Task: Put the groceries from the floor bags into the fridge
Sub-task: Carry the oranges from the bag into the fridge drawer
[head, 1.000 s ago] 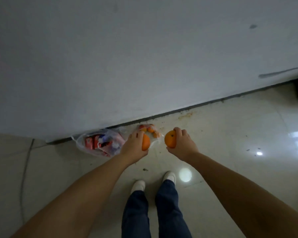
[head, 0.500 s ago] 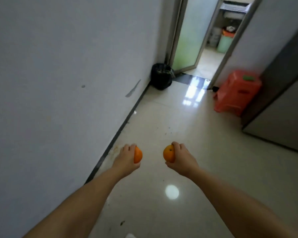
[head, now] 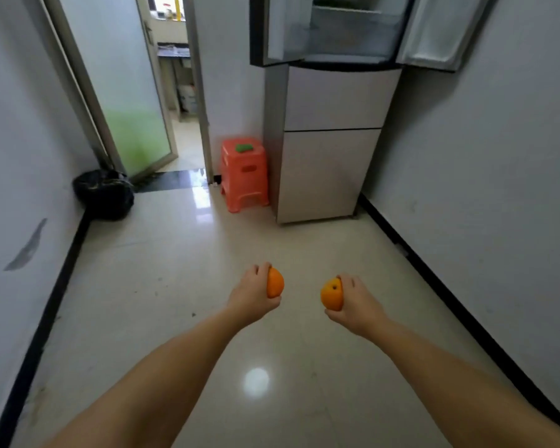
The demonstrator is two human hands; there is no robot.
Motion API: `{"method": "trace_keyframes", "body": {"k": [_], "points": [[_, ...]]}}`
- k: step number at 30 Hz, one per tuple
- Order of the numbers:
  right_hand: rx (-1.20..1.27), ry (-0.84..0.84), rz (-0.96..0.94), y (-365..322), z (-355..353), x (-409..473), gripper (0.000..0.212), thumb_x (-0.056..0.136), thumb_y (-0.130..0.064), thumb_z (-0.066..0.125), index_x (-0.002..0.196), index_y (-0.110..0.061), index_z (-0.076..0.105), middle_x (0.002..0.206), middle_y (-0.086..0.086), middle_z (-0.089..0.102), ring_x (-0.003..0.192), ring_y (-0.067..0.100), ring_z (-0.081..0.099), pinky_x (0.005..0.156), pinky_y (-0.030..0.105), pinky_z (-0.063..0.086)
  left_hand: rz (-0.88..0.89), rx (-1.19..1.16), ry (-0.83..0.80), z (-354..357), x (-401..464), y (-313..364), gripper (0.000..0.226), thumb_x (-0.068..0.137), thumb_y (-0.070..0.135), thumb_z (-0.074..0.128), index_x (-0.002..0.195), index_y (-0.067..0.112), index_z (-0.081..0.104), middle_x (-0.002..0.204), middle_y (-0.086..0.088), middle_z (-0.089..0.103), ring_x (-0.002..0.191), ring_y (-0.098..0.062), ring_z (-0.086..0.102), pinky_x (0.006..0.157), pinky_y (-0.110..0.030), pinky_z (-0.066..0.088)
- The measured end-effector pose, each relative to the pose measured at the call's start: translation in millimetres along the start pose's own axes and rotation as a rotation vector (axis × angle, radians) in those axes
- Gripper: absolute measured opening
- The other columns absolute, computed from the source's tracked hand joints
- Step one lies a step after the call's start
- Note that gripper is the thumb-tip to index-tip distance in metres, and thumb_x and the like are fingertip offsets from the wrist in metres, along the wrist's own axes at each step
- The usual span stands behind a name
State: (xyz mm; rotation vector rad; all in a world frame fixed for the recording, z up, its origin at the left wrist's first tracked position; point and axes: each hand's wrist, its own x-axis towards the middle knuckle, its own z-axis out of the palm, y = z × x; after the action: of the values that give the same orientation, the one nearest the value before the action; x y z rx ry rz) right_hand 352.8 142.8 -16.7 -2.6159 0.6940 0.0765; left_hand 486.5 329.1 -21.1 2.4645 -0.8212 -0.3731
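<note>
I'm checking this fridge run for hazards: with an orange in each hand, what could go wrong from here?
Both hands are full: the left hand grips one orange and the right hand another orange, so neither is free to steady a slip on the glossy floor. The fridge doors stand open at head height, a possible bump. The orange stool beside it narrows the approach.

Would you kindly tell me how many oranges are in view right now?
2. One orange is held in the left hand, the other orange in the right hand, both over the floor. The fridge interior could hide more.
</note>
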Motion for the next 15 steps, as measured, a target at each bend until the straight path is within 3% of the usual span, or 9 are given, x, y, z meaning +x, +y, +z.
{"method": "trace_keyframes", "body": {"k": [7, 15], "points": [[0.017, 0.162, 0.066, 110.3, -93.8, 18.9, 0.075, 0.077, -0.039, 0.073, 0.137, -0.016, 0.032, 0.133, 0.011, 0.042, 0.112, 0.029, 0.052, 0.089, 0.036, 0.047, 0.196, 0.035, -0.030, 34.0, 72.7, 139.4, 0.073, 0.079, 0.031, 0.069, 0.139, 0.014, 0.032, 0.134, -0.012, 0.041, 0.120, -0.031, 0.045, 0.098, -0.035, 0.040], [0.031, 0.297, 0.046, 167.0, -176.8, 122.8, 0.081, 0.077, -0.037, 0.074, 0.140, -0.014, 0.029, 0.134, 0.014, 0.040, 0.115, 0.032, 0.050, 0.092, 0.040, 0.046, 0.288, 0.085, 0.090, 25.0, 196.5, 216.7, 0.072, 0.077, 0.036, 0.069, 0.136, 0.017, 0.032, 0.130, -0.009, 0.041, 0.118, -0.029, 0.047, 0.092, -0.043, 0.047]]}}
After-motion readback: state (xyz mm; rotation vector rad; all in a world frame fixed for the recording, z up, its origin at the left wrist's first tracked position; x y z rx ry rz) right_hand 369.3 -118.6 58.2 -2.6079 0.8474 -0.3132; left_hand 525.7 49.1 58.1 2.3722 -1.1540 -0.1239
